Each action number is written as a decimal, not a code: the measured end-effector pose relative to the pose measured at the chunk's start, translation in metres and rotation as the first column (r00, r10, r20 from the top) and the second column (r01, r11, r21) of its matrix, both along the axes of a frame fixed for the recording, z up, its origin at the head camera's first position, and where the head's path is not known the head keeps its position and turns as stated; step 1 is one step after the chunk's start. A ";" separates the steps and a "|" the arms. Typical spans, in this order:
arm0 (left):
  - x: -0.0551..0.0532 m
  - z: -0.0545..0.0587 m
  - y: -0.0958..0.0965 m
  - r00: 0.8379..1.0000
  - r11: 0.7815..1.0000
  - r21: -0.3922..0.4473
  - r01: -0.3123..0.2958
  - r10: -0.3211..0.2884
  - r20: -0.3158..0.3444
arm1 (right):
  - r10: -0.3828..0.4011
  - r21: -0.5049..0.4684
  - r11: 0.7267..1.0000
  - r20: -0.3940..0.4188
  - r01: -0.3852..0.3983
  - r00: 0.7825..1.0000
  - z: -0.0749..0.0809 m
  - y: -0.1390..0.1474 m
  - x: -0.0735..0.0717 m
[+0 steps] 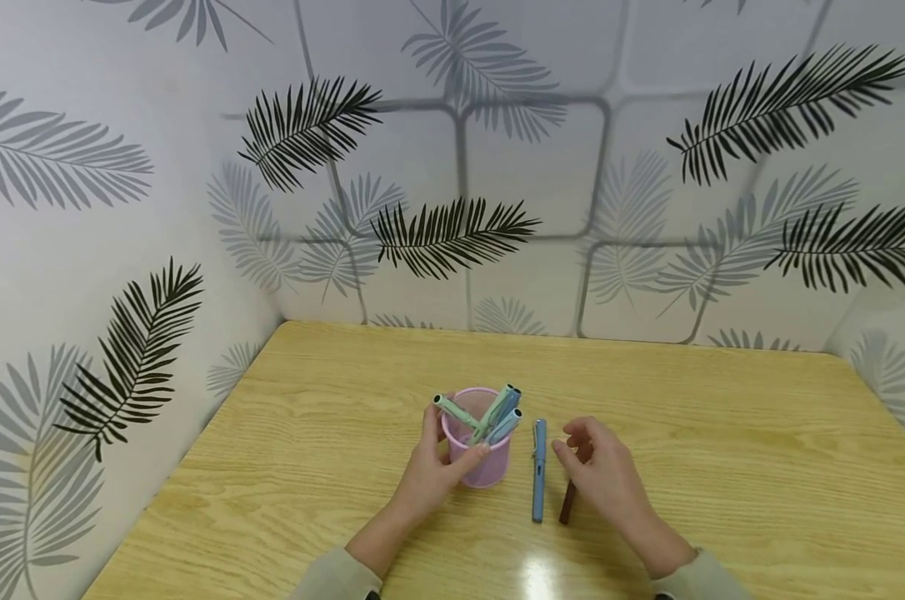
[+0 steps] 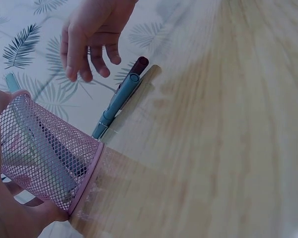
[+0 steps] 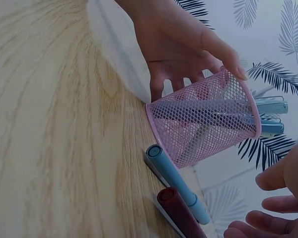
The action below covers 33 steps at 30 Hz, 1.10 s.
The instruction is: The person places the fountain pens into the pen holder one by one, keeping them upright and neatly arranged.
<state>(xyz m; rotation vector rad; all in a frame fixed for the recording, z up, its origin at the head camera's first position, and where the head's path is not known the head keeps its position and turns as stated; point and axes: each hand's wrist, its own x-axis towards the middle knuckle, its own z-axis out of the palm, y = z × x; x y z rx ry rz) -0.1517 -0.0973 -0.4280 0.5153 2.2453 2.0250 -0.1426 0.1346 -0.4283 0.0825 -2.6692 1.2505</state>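
A pink mesh pen cup [image 1: 490,472] stands upright on the table, with several light green and blue pens leaning in it. My left hand [image 1: 432,473] grips it from the left side, thumb at the front near the rim and fingers behind. Just right of the cup lies a blue pen [image 1: 538,487] with a clip, parallel to my forearm's reach. Beside that is a dark red pen [image 1: 567,505], partly covered in the head view by my right hand [image 1: 608,477]. The right wrist view shows that hand's fingers [image 3: 273,222] loosely bent, apart from both pens and holding nothing.
The wood-grain table [image 1: 722,442] spreads out on both sides of the hands. Its back edge meets a wall [image 1: 527,287] printed with leaves, and another wall [image 1: 17,275] runs along the left. A bright reflection shows near the front.
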 end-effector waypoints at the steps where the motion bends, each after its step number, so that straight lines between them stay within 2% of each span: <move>1: 0.000 0.000 0.000 1.000 1.000 0.001 0.001 -0.001 0.000 | -0.007 0.008 1.000 0.011 0.007 1.000 0.000 0.002 0.000; 7: 0.000 0.000 -0.001 1.000 1.000 -0.001 -0.005 0.005 0.007 | -0.027 0.001 1.000 0.093 0.027 0.995 -0.001 0.010 0.000; 17: 0.001 0.001 0.000 1.000 1.000 -0.001 -0.004 0.004 -0.003 | -0.053 -0.009 0.998 0.157 0.055 0.986 -0.006 0.016 -0.001; 22: 0.001 0.002 0.000 1.000 1.000 -0.001 -0.006 0.006 -0.006 | -0.069 0.042 0.997 0.184 0.062 0.980 -0.008 0.016 -0.004; 27: 0.000 0.001 0.000 1.000 1.000 -0.005 -0.003 0.003 -0.009 | -0.076 0.115 0.992 0.246 0.049 0.966 -0.009 0.016 -0.005; 33: 0.000 0.000 0.000 1.000 1.000 -0.008 -0.004 0.004 -0.009 | -0.080 0.136 0.990 0.284 0.043 0.956 -0.008 0.014 -0.008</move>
